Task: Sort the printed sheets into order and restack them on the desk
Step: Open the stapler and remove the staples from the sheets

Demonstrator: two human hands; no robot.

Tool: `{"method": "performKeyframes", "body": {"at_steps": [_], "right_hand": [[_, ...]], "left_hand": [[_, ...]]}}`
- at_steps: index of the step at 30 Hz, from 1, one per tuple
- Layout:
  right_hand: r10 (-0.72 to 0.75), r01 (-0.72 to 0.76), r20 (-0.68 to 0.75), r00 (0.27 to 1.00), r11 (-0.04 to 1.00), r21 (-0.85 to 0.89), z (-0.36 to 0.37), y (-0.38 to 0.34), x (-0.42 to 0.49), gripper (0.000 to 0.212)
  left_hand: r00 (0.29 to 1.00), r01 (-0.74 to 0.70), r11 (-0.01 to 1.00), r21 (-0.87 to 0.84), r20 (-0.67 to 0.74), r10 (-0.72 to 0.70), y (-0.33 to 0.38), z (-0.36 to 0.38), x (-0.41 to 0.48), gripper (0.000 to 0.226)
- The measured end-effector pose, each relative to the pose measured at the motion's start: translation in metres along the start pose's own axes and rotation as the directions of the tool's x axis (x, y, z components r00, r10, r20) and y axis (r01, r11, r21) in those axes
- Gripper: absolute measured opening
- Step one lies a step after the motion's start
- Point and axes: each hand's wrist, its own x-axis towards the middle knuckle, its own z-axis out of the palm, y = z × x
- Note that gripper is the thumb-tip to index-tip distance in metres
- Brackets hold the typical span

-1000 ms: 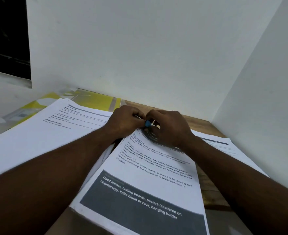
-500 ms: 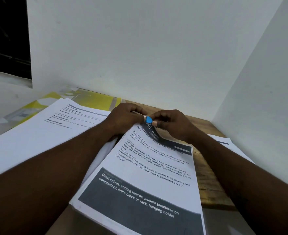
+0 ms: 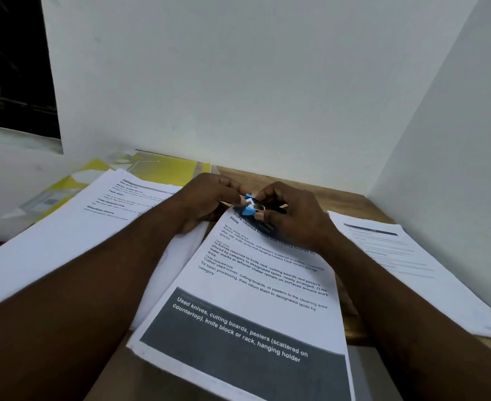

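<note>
A stack of printed sheets (image 3: pixel 253 299) lies in the middle of the wooden desk (image 3: pixel 351 202), its top page showing black text and a dark grey band. At its far edge sits a small blue binder clip (image 3: pixel 248 206). My left hand (image 3: pixel 209 199) pinches the clip from the left and my right hand (image 3: pixel 292 219) pinches it from the right, resting on the page's header. A second stack of printed sheets (image 3: pixel 79 227) lies to the left under my left forearm. More printed sheets (image 3: pixel 400 256) lie to the right.
A yellow folder (image 3: pixel 163 169) lies at the back left under the left stack. White walls close off the desk at the back and on the right. The middle stack overhangs the desk's front edge.
The blue clip, a small spot between my fingertips earlier, now shows two blue halves spread apart. My right hand has slid back down over the page's header.
</note>
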Motion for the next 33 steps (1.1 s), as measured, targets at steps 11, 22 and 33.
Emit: {"method": "performKeyframes", "body": {"at_steps": [11, 22, 33], "right_hand": [[0.081, -0.072, -0.055, 0.995, 0.986, 0.154, 0.015, 0.008, -0.017, 0.052], [-0.024, 0.028, -0.110, 0.994, 0.999, 0.030, 0.020, 0.008, -0.014, 0.050], [-0.159, 0.158, -0.100, 0.982, 0.987, -0.018, 0.022, 0.006, -0.014, 0.036]], "left_hand": [[1.000, 0.004, 0.994, 0.106, 0.000, -0.005, 0.003, 0.006, -0.008, 0.027], [0.951, -0.022, 0.514, 0.858, -0.141, 0.275, 0.034, 0.018, -0.033, 0.006], [0.893, 0.193, 0.980, -0.058, -0.404, -0.199, 0.010, 0.062, -0.051, 0.015]]}}
